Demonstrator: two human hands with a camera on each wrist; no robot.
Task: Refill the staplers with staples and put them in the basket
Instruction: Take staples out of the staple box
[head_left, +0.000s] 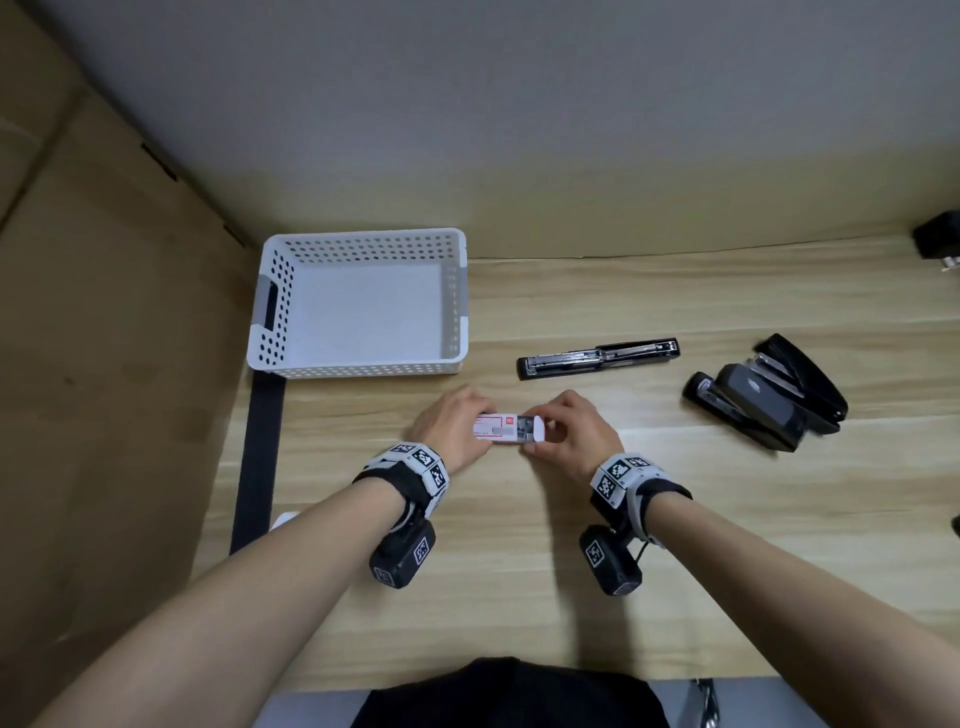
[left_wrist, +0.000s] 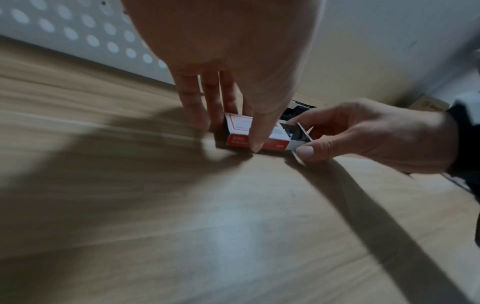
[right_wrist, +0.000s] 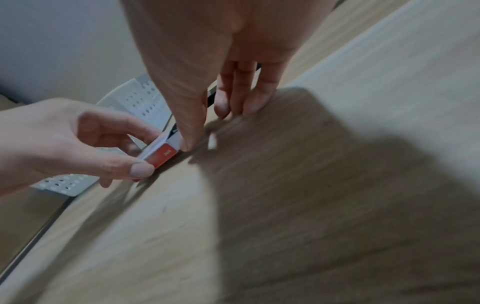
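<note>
A small red-and-white staple box (head_left: 506, 428) lies low over the wooden table, between both hands. My left hand (head_left: 475, 423) pinches its sleeve (left_wrist: 239, 131) between thumb and fingers. My right hand (head_left: 545, 436) pinches the white inner tray (left_wrist: 298, 136), which sticks out of the sleeve's right end. In the right wrist view my thumb sits on the staple box (right_wrist: 162, 155) at that end. One black stapler (head_left: 597, 356) lies opened flat behind the hands. Several more black staplers (head_left: 763, 400) are piled at the right. The white perforated basket (head_left: 363, 236) stands at the back left with nothing in it.
A black strip (head_left: 260, 457) runs along the table's left edge beside a cardboard wall (head_left: 104, 364). A dark object (head_left: 937, 241) sits at the far right back. The basket's wall (left_wrist: 78, 30) is close behind the left hand.
</note>
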